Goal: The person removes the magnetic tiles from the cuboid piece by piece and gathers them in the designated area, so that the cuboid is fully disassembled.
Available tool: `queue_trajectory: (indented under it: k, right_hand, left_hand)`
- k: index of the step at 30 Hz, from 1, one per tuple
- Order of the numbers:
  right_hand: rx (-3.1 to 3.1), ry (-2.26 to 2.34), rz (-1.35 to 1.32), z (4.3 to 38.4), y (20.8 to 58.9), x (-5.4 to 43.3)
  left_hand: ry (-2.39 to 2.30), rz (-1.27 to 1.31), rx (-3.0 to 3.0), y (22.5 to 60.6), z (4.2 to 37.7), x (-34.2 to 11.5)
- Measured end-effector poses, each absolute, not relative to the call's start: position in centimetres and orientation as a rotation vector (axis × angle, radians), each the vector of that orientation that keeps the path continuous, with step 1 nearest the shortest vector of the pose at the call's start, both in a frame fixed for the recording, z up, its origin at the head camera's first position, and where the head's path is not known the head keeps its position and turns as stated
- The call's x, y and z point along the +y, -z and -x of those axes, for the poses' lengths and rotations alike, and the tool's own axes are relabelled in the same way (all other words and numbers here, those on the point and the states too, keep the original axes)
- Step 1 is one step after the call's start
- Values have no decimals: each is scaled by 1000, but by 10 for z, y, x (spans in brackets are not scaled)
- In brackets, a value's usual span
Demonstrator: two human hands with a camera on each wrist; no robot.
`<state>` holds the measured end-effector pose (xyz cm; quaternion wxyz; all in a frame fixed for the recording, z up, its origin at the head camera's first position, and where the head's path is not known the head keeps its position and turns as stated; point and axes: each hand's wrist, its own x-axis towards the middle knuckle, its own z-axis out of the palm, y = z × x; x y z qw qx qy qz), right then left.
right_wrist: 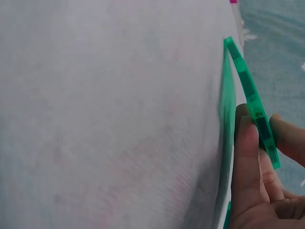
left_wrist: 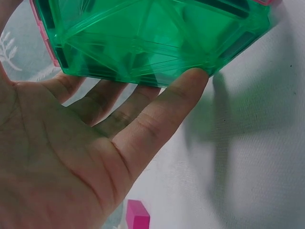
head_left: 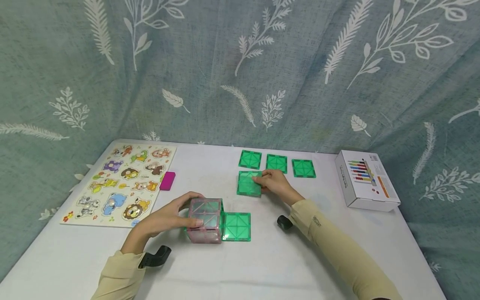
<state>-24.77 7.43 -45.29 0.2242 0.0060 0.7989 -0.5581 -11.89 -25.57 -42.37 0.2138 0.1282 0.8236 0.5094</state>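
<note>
My left hand [head_left: 168, 214] grips a box of see-through magnetic tiles [head_left: 205, 235], pink on the top and front with green on its sides. In the left wrist view, the thumb and fingers lie along a green side [left_wrist: 143, 52] of it. A flat green tile [head_left: 237, 227] on the table adjoins the box's right side. My right hand [head_left: 276, 183] pinches another green square tile [head_left: 244, 183] by its right edge. Seen edge-on in the right wrist view, this tile [right_wrist: 252, 102] is tilted, one edge raised from the table, between thumb and fingers [right_wrist: 248, 152].
Three green tiles [head_left: 276, 163] lie in a row at the back. An animal puzzle board [head_left: 157, 200] is at the left, with a magenta block [head_left: 167, 181] at its right edge. A white box [head_left: 365, 200] stands at the back right. Patterned curtain [head_left: 210, 83] hangs behind the table.
</note>
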Motion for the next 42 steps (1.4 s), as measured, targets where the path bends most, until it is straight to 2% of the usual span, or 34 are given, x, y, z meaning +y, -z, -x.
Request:
queue_trajectory:
  k: [17, 42]
  right_hand:
    - [2310, 1423, -10, 253, 458, 70]
    - [2485, 1093, 220, 254, 449, 67]
  left_hand:
    - [-1427, -369, 2282, 427, 120, -257]
    - [-1469, -370, 2255, 430, 120, -257]
